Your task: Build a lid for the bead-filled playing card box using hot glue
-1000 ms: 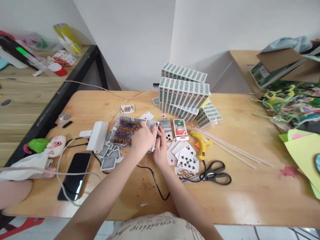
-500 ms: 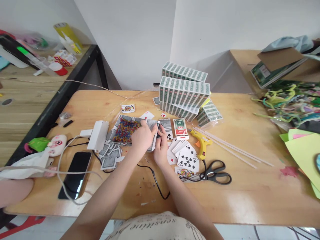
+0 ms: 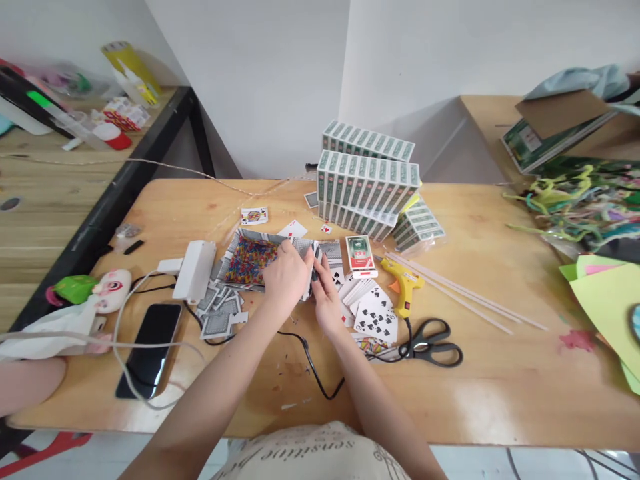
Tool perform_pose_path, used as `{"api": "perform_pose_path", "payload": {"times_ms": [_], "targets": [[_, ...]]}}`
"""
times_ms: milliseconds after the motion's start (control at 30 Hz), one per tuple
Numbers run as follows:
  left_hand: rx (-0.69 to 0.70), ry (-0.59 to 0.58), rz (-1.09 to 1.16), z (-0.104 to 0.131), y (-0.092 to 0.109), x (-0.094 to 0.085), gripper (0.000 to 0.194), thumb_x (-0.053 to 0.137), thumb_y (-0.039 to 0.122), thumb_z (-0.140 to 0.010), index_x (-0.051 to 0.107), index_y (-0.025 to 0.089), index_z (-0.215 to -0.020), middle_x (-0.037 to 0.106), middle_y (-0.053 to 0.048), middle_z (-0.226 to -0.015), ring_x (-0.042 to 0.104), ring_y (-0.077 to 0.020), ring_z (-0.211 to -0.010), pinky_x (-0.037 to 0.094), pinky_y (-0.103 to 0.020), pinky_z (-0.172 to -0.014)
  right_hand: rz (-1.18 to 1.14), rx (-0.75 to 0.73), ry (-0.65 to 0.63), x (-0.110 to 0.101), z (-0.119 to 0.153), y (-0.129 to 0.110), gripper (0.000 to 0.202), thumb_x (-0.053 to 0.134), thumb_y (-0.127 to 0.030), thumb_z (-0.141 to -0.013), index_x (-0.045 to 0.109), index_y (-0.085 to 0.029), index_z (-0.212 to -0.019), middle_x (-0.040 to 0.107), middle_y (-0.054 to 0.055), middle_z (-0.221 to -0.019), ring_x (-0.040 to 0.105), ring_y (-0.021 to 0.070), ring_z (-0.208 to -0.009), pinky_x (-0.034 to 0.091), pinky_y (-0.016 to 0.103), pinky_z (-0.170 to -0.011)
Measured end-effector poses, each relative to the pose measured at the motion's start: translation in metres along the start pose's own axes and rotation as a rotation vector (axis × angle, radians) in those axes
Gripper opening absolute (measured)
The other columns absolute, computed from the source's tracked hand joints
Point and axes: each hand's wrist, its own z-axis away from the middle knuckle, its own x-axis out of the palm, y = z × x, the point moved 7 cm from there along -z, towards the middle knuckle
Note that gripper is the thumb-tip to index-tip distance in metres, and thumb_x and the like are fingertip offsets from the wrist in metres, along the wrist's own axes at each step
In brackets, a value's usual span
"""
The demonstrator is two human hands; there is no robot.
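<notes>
the card tray [image 3: 270, 239] sits on the near-middle part of the table [image 3: 475, 413], its speckled bottom [image 3: 247, 261] facing up and its right end between the two hands. the left hand [image 3: 286, 275] reaches over the tray with its fingers bent at that end; whether they are pinched on the card or only pressing, i cannot tell. the right hand [image 3: 327, 303] has thumb and fingers clamped on the right end of the tray from outside.

thin card like this probably creases easily, so a broad, even squeeze should serve better than one hard fingertip. the left works best as a backing from inside, with the right pushing squarely against it and the edge kept upright. resting the tray on the table would save the walls from twisting.

just left lie grey-backed cards [image 3: 220, 320], best kept from sliding under the tray. to the right are face-up cards [image 3: 376, 317], a card box [image 3: 360, 255] and a yellow glue gun [image 3: 406, 283], whose tip may be hot, so the right knuckles should stay off it. the black cord [image 3: 313, 363] runs near the forearms and could snag. scissors [image 3: 434, 347] lie farther right.
</notes>
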Motion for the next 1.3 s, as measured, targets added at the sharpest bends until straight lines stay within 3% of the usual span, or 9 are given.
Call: {"api": "perform_pose_path", "payload": {"times_ms": [200, 533, 733, 1067, 1300], "targets": [[-0.010, -0.021, 0.026, -0.001, -0.001, 0.002, 0.046, 0.026, 0.050, -0.091, 0.043, 0.010, -0.107, 0.065, -0.017, -0.097, 0.067, -0.0283, -0.078, 0.050, -0.033, -0.060, 0.023, -0.029, -0.029, 0.000, 0.001, -0.005, 0.044, 0.042, -0.036, -0.091, 0.044, -0.030, -0.135, 0.020, -0.001, -0.153, 0.014, 0.0173, -0.141, 0.016, 0.043, -0.115], [-0.021, -0.136, 0.074, -0.004, -0.003, 0.007, 0.044, 0.027, 0.050, -0.090, 0.039, 0.011, -0.108, 0.067, -0.019, -0.090, 0.067, -0.0298, -0.086, 0.049, -0.035, -0.067, 0.059, 0.020, 0.001, -0.002, 0.000, -0.002, 0.043, 0.043, -0.031, -0.089, 0.048, -0.031, -0.132, 0.032, -0.001, -0.148, 0.019, 0.0177, -0.140, 0.020, 0.045, -0.114], [-0.018, -0.120, 0.110, -0.006, -0.005, 0.008, 0.045, 0.029, 0.050, -0.089, 0.040, 0.011, -0.108, 0.068, -0.019, -0.089, 0.067, -0.0318, -0.085, 0.050, -0.037, -0.067, 0.099, 0.034, 0.022, -0.007, -0.005, 0.000, 0.040, 0.046, -0.028, -0.087, 0.054, -0.030, -0.126, 0.044, 0.002, -0.141, 0.029, 0.0189, -0.137, 0.024, 0.044, -0.112], [0.006, -0.204, 0.427, -0.025, -0.015, 0.020, 0.034, 0.045, 0.041, -0.087, 0.045, 0.013, -0.104, 0.067, -0.017, -0.101, 0.065, -0.0262, -0.096, 0.049, -0.030, -0.074, 0.110, 0.052, 0.078, -0.009, -0.004, 0.003, 0.039, 0.046, -0.026, -0.085, 0.058, -0.031, -0.123, 0.048, 0.004, -0.135, 0.040, 0.0201, -0.129, 0.032, 0.041, -0.108], [0.031, -0.181, 0.271, -0.017, -0.009, 0.016, 0.039, 0.036, 0.044, -0.090, 0.040, 0.010, -0.108, 0.068, -0.020, -0.093, 0.066, -0.0300, -0.089, 0.049, -0.033, -0.070, 0.114, 0.078, 0.070, -0.007, -0.004, 0.002, 0.040, 0.044, -0.027, -0.085, 0.057, -0.030, -0.124, 0.046, 0.005, -0.135, 0.037, 0.0194, -0.130, 0.027, 0.042, -0.110]]}}
